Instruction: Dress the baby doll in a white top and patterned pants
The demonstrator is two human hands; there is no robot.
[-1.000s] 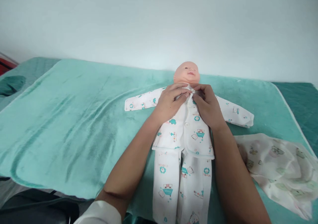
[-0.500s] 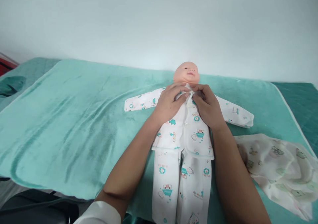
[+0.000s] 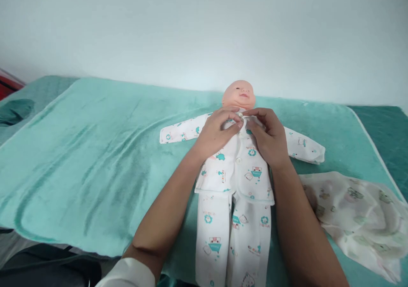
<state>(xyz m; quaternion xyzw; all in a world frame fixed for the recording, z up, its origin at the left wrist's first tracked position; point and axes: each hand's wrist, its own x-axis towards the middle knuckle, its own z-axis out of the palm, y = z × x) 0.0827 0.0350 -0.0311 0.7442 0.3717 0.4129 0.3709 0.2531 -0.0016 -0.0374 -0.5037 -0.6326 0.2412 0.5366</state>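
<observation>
A baby doll lies face up, dressed in a white printed shirt and matching trousers. My left hand is at the shirt's collar, its thumb and bent forefinger pinching the front edge beside a small button. Opposite it, my right hand grips the other front edge of the shirt near the neck. Lower down the front, another button shows. Both sleeves are spread outward, and my hands hide much of the chest.
A teal blanket covers the table under the doll. To the right lies a crumpled, thin printed cloth. Behind stands a white wall. A dark chair-like object is at the lower left.
My fingertips have shifted slightly at the collar, and the top button now shows between them. My right forefinger has straightened toward it. The doll has barely moved.
</observation>
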